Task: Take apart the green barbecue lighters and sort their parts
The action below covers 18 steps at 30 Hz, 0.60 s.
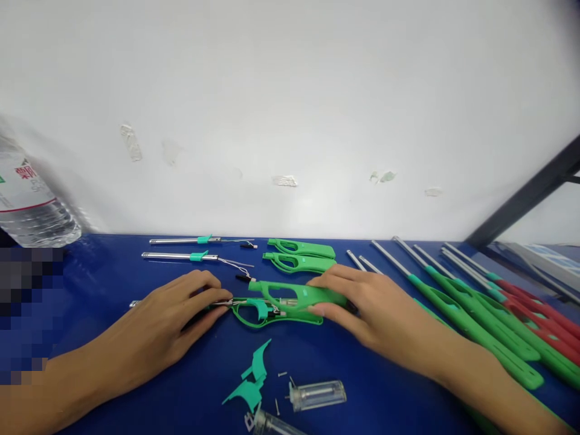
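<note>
My left hand (190,308) pinches a thin metal lighter tube at its inner end, where it meets a green lighter handle half (254,323) lying on the table. Inside that half sit a teal trigger (259,308) and part of a clear fuel tank. In my right hand (351,296) is a second green handle half (303,295), held tilted just over the first and partly overlapping it. Below lie loose teal triggers (254,377), small screws (277,406) and a clear fuel tank (318,396); another tank (274,425) is cut off by the lower edge.
Behind my hands, two metal tubes with wires (181,256) and more green handle halves (301,248) lie on the blue table (149,399). Assembled green lighters (480,332) and red lighters (539,308) fill the right side. A water bottle (34,202) is at the left, before a white wall.
</note>
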Each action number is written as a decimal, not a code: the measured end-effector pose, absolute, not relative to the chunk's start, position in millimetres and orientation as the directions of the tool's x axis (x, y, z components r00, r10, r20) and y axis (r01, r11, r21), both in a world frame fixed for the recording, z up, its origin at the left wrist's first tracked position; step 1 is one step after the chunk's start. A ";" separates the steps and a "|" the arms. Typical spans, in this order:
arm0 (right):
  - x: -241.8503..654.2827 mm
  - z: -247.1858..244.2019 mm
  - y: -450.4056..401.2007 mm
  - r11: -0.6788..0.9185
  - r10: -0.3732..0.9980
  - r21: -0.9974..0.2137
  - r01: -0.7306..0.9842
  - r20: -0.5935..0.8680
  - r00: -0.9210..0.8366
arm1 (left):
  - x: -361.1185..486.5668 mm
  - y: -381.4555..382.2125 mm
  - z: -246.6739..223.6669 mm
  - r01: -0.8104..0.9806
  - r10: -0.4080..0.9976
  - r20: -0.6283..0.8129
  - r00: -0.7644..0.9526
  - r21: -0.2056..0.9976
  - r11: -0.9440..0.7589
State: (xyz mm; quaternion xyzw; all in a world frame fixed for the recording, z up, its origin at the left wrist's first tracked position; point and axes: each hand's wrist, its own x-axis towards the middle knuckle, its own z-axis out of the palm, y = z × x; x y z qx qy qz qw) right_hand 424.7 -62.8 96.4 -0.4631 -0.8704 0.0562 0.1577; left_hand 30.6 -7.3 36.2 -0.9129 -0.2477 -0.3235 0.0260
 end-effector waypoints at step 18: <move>435.2 125.9 -75.8 0.429 0.873 -0.300 0.852 -0.104 -0.476 | 30.4 -7.0 35.1 0.506 0.461 0.626 0.629 0.120 -0.854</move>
